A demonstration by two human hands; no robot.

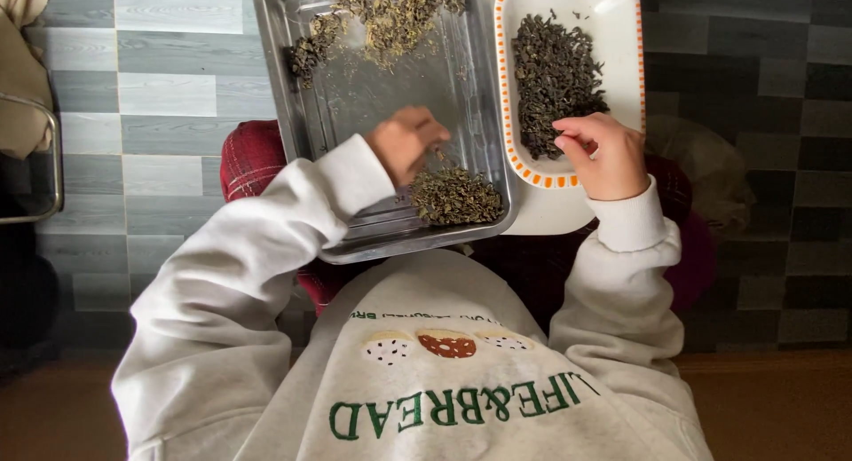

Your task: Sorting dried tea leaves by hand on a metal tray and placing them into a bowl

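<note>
Small heap of dried leaves (455,197) lies in near right corner of steel tray (355,106), close against its near rim. Left hand (406,141) just above heap, fingers curled together on leaf bits. Tray middle bare; second leaf scatter (390,13) at far edge. Right hand (603,155) rests on near rim of white orange-edged dish (621,17), fingers pinched together at dark leaf pile (555,79)

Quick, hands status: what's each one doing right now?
Left hand: fingers curled, pinching at the near leaf pile in the metal tray; grip unclear.
Right hand: fingers curled at the white dish of dark leaves; grip unclear.
</note>
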